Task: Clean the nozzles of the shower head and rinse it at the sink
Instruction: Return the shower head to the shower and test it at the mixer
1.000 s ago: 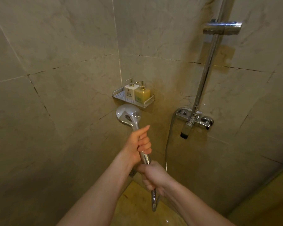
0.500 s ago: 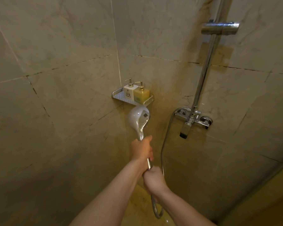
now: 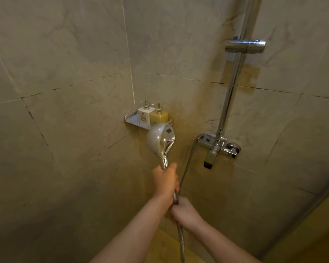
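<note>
— Where was the shower head (image 3: 160,140)?
— Up in front of the tiled corner, back of its round head toward the camera, just below the corner shelf (image 3: 130,118).
— And the left hand (image 3: 165,182)?
— Wrapped round the chrome handle, thumb up along it.
— The right hand (image 3: 184,210)?
— Directly beneath, close against the left wrist, closed round the handle's lower end where the hose (image 3: 181,242) joined.
— On the shelf?
— Held a white pump bottle (image 3: 144,114) and a yellow pump bottle (image 3: 159,115), side by side, touching.
— To the right?
— Showed the mixer tap (image 3: 217,147) on the wall, below the riser rail (image 3: 231,88).
</note>
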`<state>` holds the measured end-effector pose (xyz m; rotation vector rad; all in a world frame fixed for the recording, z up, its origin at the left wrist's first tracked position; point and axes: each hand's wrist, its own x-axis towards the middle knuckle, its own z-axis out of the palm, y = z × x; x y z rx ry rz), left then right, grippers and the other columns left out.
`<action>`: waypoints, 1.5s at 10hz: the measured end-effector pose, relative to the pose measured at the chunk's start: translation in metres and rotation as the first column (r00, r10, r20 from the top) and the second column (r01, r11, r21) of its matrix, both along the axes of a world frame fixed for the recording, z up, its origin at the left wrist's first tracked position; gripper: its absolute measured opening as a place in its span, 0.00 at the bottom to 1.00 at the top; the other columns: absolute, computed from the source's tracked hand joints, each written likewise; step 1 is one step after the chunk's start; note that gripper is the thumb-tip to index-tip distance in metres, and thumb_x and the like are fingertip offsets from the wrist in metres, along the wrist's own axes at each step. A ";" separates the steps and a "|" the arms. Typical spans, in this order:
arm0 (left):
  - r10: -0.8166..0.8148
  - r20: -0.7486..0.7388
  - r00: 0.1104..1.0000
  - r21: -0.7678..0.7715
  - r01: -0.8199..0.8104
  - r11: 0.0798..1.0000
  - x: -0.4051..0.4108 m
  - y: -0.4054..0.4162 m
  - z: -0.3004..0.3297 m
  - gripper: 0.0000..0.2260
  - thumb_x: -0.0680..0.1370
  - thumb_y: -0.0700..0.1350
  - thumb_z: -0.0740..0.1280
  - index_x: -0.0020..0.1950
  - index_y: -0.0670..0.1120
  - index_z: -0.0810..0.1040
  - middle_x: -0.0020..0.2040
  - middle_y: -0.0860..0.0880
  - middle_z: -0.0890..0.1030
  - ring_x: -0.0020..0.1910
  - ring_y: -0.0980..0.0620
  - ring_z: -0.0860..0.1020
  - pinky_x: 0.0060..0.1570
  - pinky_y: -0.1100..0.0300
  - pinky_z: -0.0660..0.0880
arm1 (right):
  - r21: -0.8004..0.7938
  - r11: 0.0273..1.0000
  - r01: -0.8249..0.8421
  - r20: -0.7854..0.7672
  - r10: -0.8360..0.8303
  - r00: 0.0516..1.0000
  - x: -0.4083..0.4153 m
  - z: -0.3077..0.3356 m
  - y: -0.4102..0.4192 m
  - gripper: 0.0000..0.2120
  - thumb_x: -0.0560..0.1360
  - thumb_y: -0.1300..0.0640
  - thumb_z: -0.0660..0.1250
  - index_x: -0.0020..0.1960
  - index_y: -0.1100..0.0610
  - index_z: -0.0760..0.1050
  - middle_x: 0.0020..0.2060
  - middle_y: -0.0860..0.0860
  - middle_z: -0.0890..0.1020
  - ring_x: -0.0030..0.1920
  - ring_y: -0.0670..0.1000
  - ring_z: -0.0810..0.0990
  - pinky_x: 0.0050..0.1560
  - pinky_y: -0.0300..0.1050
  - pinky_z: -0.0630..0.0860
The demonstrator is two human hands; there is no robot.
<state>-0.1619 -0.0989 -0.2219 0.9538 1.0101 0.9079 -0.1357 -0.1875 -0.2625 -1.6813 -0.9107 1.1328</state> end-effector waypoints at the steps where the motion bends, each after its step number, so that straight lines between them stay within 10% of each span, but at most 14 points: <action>1: -0.023 -0.002 1.000 0.048 0.023 0.999 -0.001 0.002 -0.003 0.13 0.77 0.37 0.67 0.37 0.47 0.66 0.21 0.52 0.65 0.18 0.53 0.61 0.21 0.62 0.59 | -0.105 0.969 -0.226 0.017 0.229 0.973 0.030 -0.001 -0.006 0.15 0.66 0.47 0.73 0.50 0.49 0.78 0.42 0.45 0.83 0.42 0.45 0.80 0.45 0.45 0.77; 2: -0.054 -0.045 0.998 0.106 0.059 0.993 -0.006 0.009 -0.003 0.13 0.78 0.37 0.67 0.36 0.47 0.67 0.22 0.52 0.66 0.19 0.53 0.63 0.22 0.61 0.60 | -0.269 0.952 -0.147 0.016 0.157 0.987 0.068 -0.005 -0.012 0.29 0.69 0.36 0.73 0.61 0.52 0.71 0.58 0.51 0.80 0.55 0.50 0.80 0.48 0.43 0.80; 4: 0.031 -0.152 0.988 0.169 -0.005 0.986 -0.018 0.027 -0.012 0.10 0.76 0.38 0.68 0.38 0.45 0.70 0.25 0.48 0.69 0.20 0.50 0.66 0.22 0.60 0.64 | -0.249 0.936 0.248 0.001 -0.256 0.967 0.159 -0.018 0.009 0.16 0.80 0.49 0.65 0.56 0.63 0.74 0.41 0.56 0.76 0.39 0.53 0.76 0.44 0.49 0.76; 7: 0.144 -0.242 0.960 0.214 -0.092 0.973 -0.050 0.045 -0.033 0.11 0.74 0.41 0.68 0.34 0.47 0.68 0.31 0.44 0.67 0.31 0.48 0.66 0.29 0.55 0.64 | -0.079 0.832 0.549 0.064 -0.546 0.836 0.226 -0.012 0.072 0.21 0.77 0.46 0.70 0.59 0.63 0.75 0.57 0.62 0.78 0.57 0.61 0.79 0.61 0.63 0.77; 10: 0.215 -0.318 0.923 0.240 -0.141 0.961 -0.088 0.072 -0.037 0.12 0.70 0.42 0.67 0.30 0.50 0.67 0.30 0.45 0.68 0.31 0.48 0.68 0.32 0.51 0.66 | -0.133 0.812 0.569 -0.047 -0.578 0.814 0.238 -0.033 0.111 0.28 0.79 0.40 0.62 0.63 0.66 0.72 0.50 0.57 0.75 0.59 0.63 0.78 0.64 0.60 0.74; 12: 0.174 -0.414 0.893 0.304 -0.045 0.952 -0.106 0.100 -0.032 0.12 0.73 0.39 0.66 0.32 0.48 0.68 0.29 0.45 0.68 0.30 0.49 0.68 0.32 0.53 0.66 | -0.213 0.817 0.536 0.032 -0.543 0.839 0.229 -0.029 0.119 0.31 0.79 0.46 0.65 0.77 0.57 0.62 0.72 0.59 0.69 0.64 0.61 0.73 0.58 0.62 0.76; 15: 0.173 -0.420 0.891 0.310 -0.039 0.950 -0.111 0.137 -0.029 0.15 0.72 0.39 0.66 0.30 0.51 0.64 0.29 0.46 0.65 0.29 0.50 0.65 0.30 0.54 0.63 | -0.254 0.810 0.528 0.017 -0.543 0.840 0.248 -0.040 0.129 0.31 0.80 0.37 0.55 0.73 0.59 0.67 0.68 0.60 0.74 0.61 0.61 0.77 0.55 0.60 0.76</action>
